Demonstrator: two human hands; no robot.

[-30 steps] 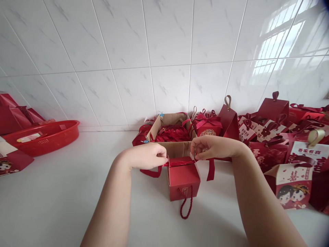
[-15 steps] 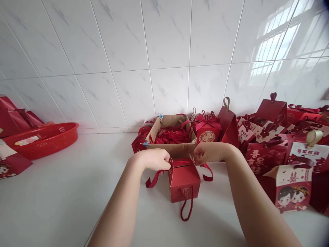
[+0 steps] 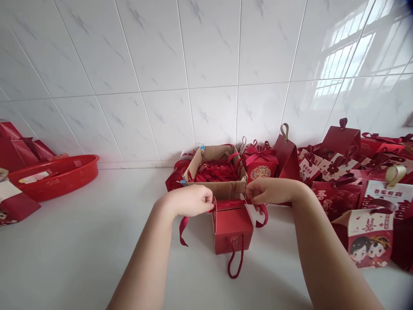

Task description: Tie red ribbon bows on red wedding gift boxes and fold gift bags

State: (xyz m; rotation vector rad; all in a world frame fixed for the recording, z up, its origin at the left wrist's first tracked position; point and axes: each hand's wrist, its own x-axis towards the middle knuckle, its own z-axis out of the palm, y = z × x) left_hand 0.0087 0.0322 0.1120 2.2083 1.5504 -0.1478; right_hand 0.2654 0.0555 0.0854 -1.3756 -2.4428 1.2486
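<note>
A small red gift box (image 3: 232, 230) stands on the white counter in front of me, a twisted cord handle (image 3: 236, 268) hanging down its near face. At its upper left edge, my left hand (image 3: 193, 201) is closed in a pinch on a red ribbon (image 3: 183, 231), whose tail dangles below the wrist. My right hand (image 3: 262, 192) pinches ribbon at the upper right, where a loop (image 3: 264, 216) hangs under the fingers. There the right side flap (image 3: 252, 213) tilts outward, its pale inner face showing. The fingertips of both hands are partly hidden.
Just behind the gift box, an open cardboard carton (image 3: 219, 187) holds many red ribbons (image 3: 216, 171). Decorated gift boxes (image 3: 369, 241) crowd the right side. A red plastic basket (image 3: 64, 183) stands at left, near more red boxes (image 3: 19, 204). A tiled wall (image 3: 161, 120) closes off the back.
The right side flap has tipped outward, and my right hand has shifted slightly right. My left hand has moved slightly left, and the left ribbon tail now hangs straighter.
</note>
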